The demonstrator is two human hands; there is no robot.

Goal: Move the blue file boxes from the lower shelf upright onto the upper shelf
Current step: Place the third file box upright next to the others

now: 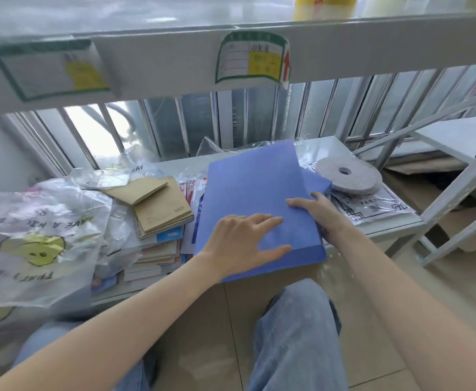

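A blue file box [253, 190] lies flat on the lower shelf [330, 148], its near end sticking out past the shelf's front edge. A second blue box [320, 183] peeks out beneath it on the right. My left hand [245, 241] rests palm down on the top box's near corner, fingers spread. My right hand [316, 211] grips the box's right edge, thumb on top and fingers underneath. The upper shelf [174, 60] runs across the top of the view with labels on its front beam.
A stack of brown notebooks [160, 210] and books sits left of the box. Plastic bags with a smiley print [33, 244] fill the far left. A grey tape roll [348, 174] lies to the right. Yellow containers [324, 7] stand on the upper shelf. My knees are below.
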